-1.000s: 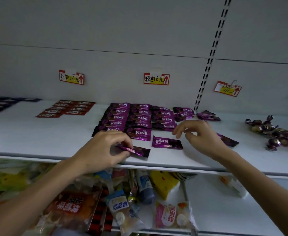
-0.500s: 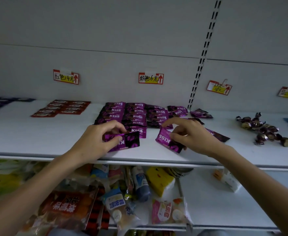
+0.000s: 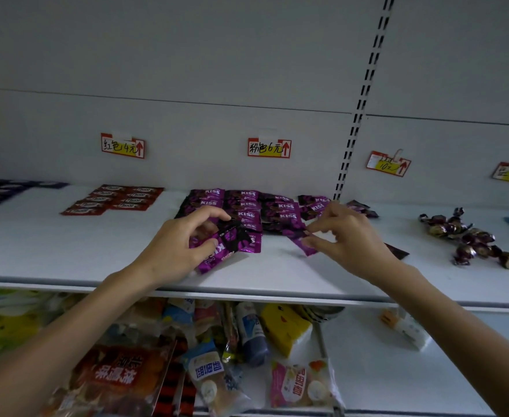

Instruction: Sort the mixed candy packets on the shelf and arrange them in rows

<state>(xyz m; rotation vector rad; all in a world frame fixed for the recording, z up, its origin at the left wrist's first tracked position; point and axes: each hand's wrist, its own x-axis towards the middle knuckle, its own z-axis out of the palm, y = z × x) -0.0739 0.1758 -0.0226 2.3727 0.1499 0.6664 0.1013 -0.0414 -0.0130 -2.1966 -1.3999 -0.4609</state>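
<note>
The block of purple KISS packets (image 3: 247, 207) lies in neat rows at the back of the white shelf (image 3: 66, 257), directly below the pink-price tag (image 3: 269, 148), and everything else is placed from it. At the block's front edge the left hand (image 3: 181, 245) grips a held packet bunch (image 3: 227, 245), thumb below and fingers curled over the top, clamped on the wrappers; how many it holds cannot be told, and the bunch overlaps the block's nearest row. Just right of that, at the block's front right corner, the right hand (image 3: 346, 236) pinches a single purple packet (image 3: 302, 245) between thumb and forefinger, the other fingers loosely bent, the packet tilted with its lower end near the shelf. Beyond the block's right side lie a few loose purple packets (image 3: 363, 207), and a dark packet (image 3: 397, 251) shows past the right wrist. Well right of the block sits a heap of foil-wrapped candies (image 3: 469, 239); left of the block, apart from it, lie rows of red packets (image 3: 115, 200)
</note>
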